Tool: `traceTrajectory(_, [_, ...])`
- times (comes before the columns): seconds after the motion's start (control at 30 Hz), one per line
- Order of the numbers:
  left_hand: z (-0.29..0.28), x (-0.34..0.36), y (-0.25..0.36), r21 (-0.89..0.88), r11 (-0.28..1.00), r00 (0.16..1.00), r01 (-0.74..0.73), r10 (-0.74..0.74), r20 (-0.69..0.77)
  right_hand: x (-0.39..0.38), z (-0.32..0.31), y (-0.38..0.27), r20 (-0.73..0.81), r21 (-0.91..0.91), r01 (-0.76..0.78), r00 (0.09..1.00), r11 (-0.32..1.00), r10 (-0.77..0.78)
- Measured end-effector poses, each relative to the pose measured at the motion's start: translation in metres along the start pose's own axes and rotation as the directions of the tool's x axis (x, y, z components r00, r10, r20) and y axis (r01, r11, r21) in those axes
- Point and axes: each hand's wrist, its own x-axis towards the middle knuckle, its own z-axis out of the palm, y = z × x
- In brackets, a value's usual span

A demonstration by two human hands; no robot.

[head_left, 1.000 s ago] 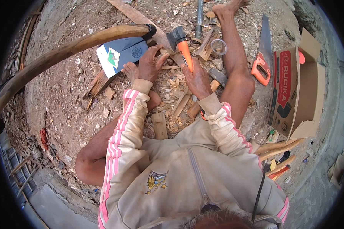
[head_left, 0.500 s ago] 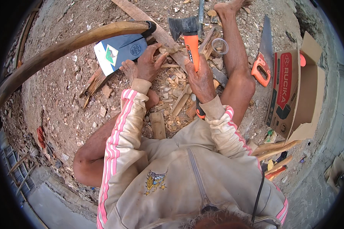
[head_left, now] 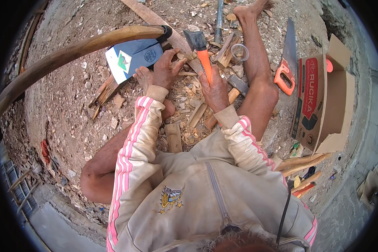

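My right hand (head_left: 214,89) is closed around the orange handle of a hatchet (head_left: 203,63). Its dark head (head_left: 194,40) is raised just over a long plank (head_left: 155,17) that slants across the ground. My left hand (head_left: 167,69) pinches a small piece of wood (head_left: 181,55) against the plank, close to the hatchet head. Beside that hand lies a hoe with a blue and white blade (head_left: 134,56) and a long curved wooden handle (head_left: 71,50). Wood chips (head_left: 191,90) cover the ground between my legs.
A hammer (head_left: 238,85) lies beside my right leg, near a clear plastic ring (head_left: 240,52) and a wood block (head_left: 227,50). Farther right are a handsaw (head_left: 286,69) and an open cardboard box (head_left: 311,101). A metal bar (head_left: 219,21) lies at the far side.
The hatchet has shifted slightly left and its head has tilted, with my right hand lower and nearer me. The hammer now shows more. My left hand has hardly moved.
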Motion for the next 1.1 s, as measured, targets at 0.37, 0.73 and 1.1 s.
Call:
traceTrajectory(0.37, [-0.002,0.003,-0.004,0.021,1.000,1.000,0.013,-0.013,0.008,0.003,-0.004,-0.013,-0.026,0.079,0.066,0.998,0.995,-0.064])
traceTrajectory(0.73, [0.006,0.008,0.002,0.090,0.990,0.994,-0.113,0.113,0.000,0.004,0.002,0.005,-0.008,-0.034,0.048,0.999,0.998,-0.048])
traceTrajectory(1.1, [-0.022,0.001,-0.004,-0.587,0.768,0.927,0.254,-0.367,-0.079,0.004,-0.004,0.037,0.298,0.484,-0.457,0.888,0.746,0.351])
